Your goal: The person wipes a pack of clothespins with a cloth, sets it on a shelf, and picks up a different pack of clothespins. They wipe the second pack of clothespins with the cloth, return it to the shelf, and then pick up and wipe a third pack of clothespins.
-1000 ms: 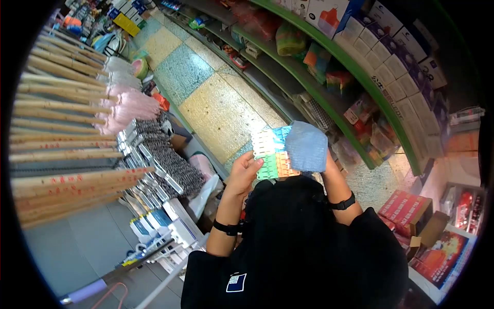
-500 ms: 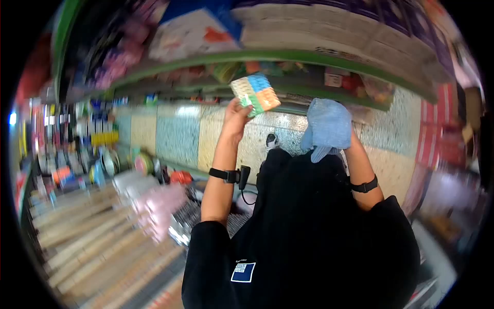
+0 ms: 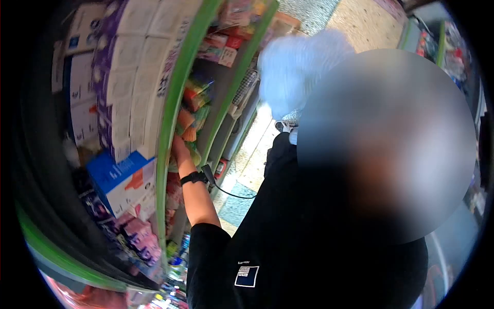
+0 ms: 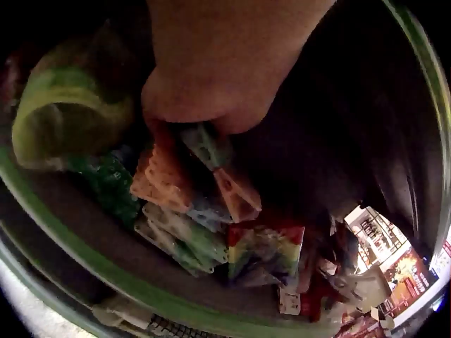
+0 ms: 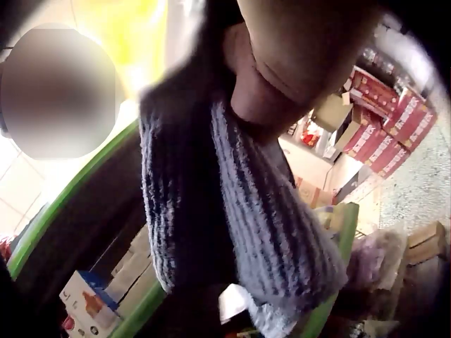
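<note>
My left hand [image 3: 179, 149] reaches into a shelf level. In the left wrist view the hand [image 4: 211, 88] is bent over a pack of coloured plastic clips [image 4: 165, 179] and grips it at the top; its fingertips are mostly hidden. More pale and green clips [image 4: 180, 236] lie just below, beside a rainbow-striped packet [image 4: 266, 253]. My right hand [image 5: 264, 91] holds a ribbed blue-grey cloth [image 5: 275, 218], which hangs down in two folds. The same cloth [image 3: 303, 69] is blurred in the head view, with the right hand not visible there.
The shelf's green edge [image 3: 177, 103] runs beside my left forearm. White boxes [image 3: 128, 77] stand on the level above, near a blue-and-white box [image 3: 123, 180]. A yellow-green rolled item [image 4: 70, 120] sits left of the hand. Red cartons [image 5: 398, 130] are stacked beyond the cloth.
The view has turned toward the shelf. My left hand has moved with the clip pack from above the aisle into the shelf. The cloth has swung out to the right side with my right hand.
</note>
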The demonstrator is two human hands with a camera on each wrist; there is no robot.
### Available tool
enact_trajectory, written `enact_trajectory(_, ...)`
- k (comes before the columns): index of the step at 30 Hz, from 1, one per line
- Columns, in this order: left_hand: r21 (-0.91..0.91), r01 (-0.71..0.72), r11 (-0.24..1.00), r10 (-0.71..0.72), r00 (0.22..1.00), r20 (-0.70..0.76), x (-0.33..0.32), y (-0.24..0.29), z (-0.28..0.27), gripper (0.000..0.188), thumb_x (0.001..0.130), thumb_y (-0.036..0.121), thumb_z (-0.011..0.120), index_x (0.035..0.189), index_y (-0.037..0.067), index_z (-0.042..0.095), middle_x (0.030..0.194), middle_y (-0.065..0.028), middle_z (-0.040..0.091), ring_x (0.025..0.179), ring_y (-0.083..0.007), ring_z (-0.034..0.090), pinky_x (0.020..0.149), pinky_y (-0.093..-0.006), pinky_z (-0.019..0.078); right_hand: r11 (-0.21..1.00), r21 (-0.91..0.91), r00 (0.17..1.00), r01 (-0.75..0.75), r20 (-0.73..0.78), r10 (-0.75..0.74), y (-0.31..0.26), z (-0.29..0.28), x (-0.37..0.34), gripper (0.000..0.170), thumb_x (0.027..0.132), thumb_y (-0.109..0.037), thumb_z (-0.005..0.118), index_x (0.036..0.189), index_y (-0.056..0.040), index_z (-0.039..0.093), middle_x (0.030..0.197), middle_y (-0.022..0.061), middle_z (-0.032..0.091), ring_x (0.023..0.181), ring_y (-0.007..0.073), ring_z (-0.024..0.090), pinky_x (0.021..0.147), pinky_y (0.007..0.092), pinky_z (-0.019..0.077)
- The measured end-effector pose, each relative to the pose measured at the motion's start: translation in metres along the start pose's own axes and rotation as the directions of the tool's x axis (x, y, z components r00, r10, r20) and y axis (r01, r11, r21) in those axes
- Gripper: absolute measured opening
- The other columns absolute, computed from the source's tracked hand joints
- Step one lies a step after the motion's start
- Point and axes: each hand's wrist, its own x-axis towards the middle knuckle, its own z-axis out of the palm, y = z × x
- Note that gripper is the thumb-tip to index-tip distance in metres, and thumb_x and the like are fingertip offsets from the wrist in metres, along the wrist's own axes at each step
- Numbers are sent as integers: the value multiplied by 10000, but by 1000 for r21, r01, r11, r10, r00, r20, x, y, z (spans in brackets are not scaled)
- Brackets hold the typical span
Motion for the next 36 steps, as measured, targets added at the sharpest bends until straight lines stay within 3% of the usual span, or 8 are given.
enact_trajectory(6, 719, 180, 672, 13, 967, -255, 19, -34, -11, 550, 972, 446, 401, 1199, -24, 575, 1227, -227, 580, 1128, -390, 539, 916, -442, 430, 975, 168, 981, -145, -106, 164, 41, -26, -11, 405, 762, -81, 642, 1143, 1, 535, 1077, 177, 601, 994, 310, 597, 869, 352, 480)
enact_trajectory(11, 374, -247, 894, 302, 948, -96, -99, 122, 39, 405, 931, 345, 556, 980, -45, 653, 1084, -231, 629, 1004, -367, 589, 857, -455, 449, 961, 238, 985, -140, -69, 160, 66, -31, 20, 399, 771, -87, 636, 1146, 1, 534, 1074, 178, 600, 992, 312, 597, 866, 354, 480)
enact_trajectory(12, 318, -514, 796, 568, 816, -103, -91, 113, 62, 314, 897, 262, 632, 915, -51, 648, 969, -200, 657, 878, -320, 613, 797, -416, 473, 962, 236, 985, -139, -64, 158, 71, -35, 26, 398, 772, -88, 635, 1147, 1, 534, 1074, 178, 600, 992, 313, 597, 865, 354, 480)
enact_trajectory(13, 240, -365, 900, 379, 925, -15, -119, 157, 81, 291, 888, 233, 652, 944, -53, 646, 901, -151, 676, 803, -255, 627, 767, -374, 495, 960, 232, 982, -155, -68, 175, 74, -42, 26, 397, 774, -90, 633, 1147, 1, 533, 1073, 178, 600, 992, 313, 597, 865, 355, 480)
enact_trajectory(16, -44, -470, 882, 463, 843, 274, -94, 163, 147, 321, 889, 187, 640, 1096, -55, 613, 853, -100, 657, 746, -164, 600, 703, -307, 495, 959, 199, 966, -202, -119, 228, 81, -75, 18, 393, 779, -93, 630, 1149, 1, 532, 1072, 178, 599, 991, 315, 596, 863, 356, 481)
enact_trajectory(21, -145, 115, 983, -54, 927, 371, -27, 174, 239, 309, 907, 172, 590, 1094, -70, 552, 818, -86, 623, 652, -166, 601, 556, -299, 494, 936, 204, 915, -287, -230, 331, 87, -115, 9, 388, 788, -99, 624, 1151, 1, 531, 1070, 179, 598, 990, 317, 596, 860, 357, 481)
enact_trajectory(23, -252, 409, 877, -387, 913, 133, -25, 199, 253, 208, 903, 167, 566, 980, -26, 562, 762, -60, 595, 561, -157, 562, 464, -282, 429, 933, 214, 913, -290, -230, 337, 87, -110, 16, 386, 791, -102, 621, 1152, 1, 530, 1069, 179, 597, 989, 318, 596, 859, 358, 481)
enact_trajectory(36, -492, 771, 405, -461, 637, 618, 15, 185, 208, 144, 906, 202, 554, 794, 143, 485, 646, 43, 417, 465, -74, 364, 392, -226, 244, 917, 320, 946, -240, -136, 295, 67, -87, 41, 373, 814, -118, 606, 1159, 0, 527, 1062, 180, 594, 986, 323, 594, 852, 362, 483)
